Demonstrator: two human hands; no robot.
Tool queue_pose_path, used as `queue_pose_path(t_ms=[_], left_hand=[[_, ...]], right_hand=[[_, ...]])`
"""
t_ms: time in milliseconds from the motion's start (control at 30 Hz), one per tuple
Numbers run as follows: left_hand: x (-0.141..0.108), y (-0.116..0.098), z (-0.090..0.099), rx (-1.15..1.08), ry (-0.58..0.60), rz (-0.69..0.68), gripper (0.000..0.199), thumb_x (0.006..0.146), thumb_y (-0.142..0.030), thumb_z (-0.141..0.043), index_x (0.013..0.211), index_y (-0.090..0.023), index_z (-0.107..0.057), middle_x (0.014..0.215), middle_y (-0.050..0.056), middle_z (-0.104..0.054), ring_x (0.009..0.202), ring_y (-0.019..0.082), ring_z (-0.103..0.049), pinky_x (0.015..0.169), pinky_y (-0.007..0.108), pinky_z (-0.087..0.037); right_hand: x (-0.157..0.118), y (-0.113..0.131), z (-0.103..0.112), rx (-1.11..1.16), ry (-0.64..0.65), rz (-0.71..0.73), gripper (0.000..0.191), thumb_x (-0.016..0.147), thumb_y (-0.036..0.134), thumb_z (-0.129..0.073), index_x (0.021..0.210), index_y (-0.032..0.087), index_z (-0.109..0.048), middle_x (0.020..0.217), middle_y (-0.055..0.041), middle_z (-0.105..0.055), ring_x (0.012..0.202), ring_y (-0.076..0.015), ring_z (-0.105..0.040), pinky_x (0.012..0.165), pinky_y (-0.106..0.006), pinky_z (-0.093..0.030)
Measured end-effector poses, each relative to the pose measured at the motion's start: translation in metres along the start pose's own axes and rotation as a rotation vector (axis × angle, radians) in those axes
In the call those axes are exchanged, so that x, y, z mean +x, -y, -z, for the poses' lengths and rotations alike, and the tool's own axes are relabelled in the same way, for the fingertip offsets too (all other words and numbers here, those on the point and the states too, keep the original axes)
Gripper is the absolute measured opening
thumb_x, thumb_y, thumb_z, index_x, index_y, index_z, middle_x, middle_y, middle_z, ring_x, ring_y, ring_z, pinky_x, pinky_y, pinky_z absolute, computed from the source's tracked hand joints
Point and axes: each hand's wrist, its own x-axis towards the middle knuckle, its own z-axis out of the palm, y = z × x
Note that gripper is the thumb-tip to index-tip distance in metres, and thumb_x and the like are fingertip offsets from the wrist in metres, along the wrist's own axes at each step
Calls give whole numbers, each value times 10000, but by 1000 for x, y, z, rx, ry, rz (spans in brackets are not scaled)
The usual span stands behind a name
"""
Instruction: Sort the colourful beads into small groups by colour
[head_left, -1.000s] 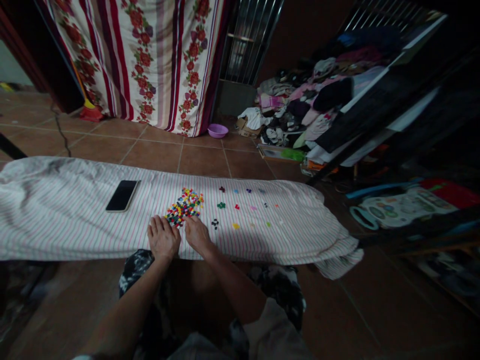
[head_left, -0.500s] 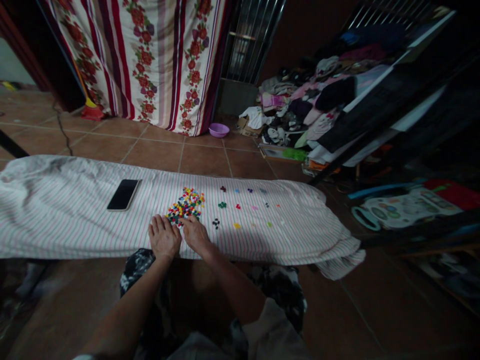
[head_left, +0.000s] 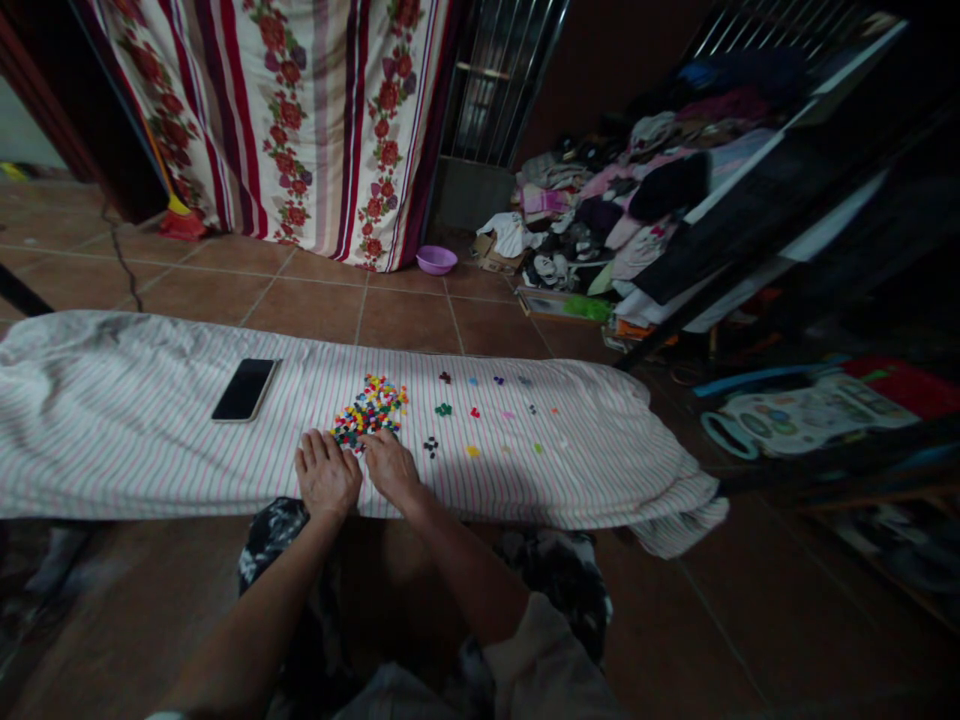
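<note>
A pile of small multicoloured pieces [head_left: 375,404] lies on the striped cloth [head_left: 165,440]. My left hand [head_left: 327,474] rests flat at the pile's near left edge, its fingers stretched out. Beside it, my right hand [head_left: 390,468] has its index finger pointing left into the near edge of the pile, the other fingers curled; no piece shows in its grasp. To the right of the pile are small groups sorted by colour, among them dark green [head_left: 444,410], black [head_left: 430,447], red [head_left: 475,412], yellow [head_left: 473,451] and light green [head_left: 538,448].
A black phone [head_left: 245,390] lies on the cloth left of the pile. Beyond the cloth, a purple basin [head_left: 436,260] and a red dustpan [head_left: 183,224] stand on the tiled floor. Clothes [head_left: 585,210] are heaped at the back right.
The view has shifted very slightly. Both hands stay at the near edge of the pile, with hardly any movement of the right fingers.
</note>
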Motion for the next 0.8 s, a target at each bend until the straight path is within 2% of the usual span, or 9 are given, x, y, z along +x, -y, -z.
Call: queue_pose_path(t_ms=[233, 433, 600, 800], left_hand=[[0, 0, 1, -6, 1, 4, 580, 885, -318, -314, 1313, 43, -467, 1397, 285, -433, 1387, 347, -306, 1127, 518, -247], [0, 0, -1, -47, 5, 18, 579, 876, -316, -337, 1323, 32, -457, 1414, 285, -413, 1403, 342, -278, 1130, 533, -234], [0, 1, -2, -75, 0, 29, 575, 868, -318, -355, 1338, 0, -452, 1426, 266, -409, 1411, 335, -264, 1126, 549, -231], [0, 0, 0, -38, 25, 28, 582, 864, -307, -353, 1318, 43, -458, 1415, 293, -405, 1406, 341, -270, 1136, 528, -223]], right_hand=[[5, 2, -2, -27, 40, 14, 325, 947, 236, -415, 1215, 287, -592, 1145, -36, -580, 984, -143, -592, 809, -239, -474], [7, 3, -2, -13, 26, -4, 257, 938, 224, -426, 1106, 252, -618, 1100, -38, -582, 952, -142, -592, 796, -246, -468], [6, 2, -5, 55, -29, -9, 222, 927, 218, -442, 1066, 245, -612, 1088, -30, -598, 920, -135, -592, 779, -238, -459], [6, -5, -13, 194, -171, -18, 154, 872, 206, -507, 992, 216, -603, 966, -15, -651, 919, -134, -599, 828, -229, -449]])
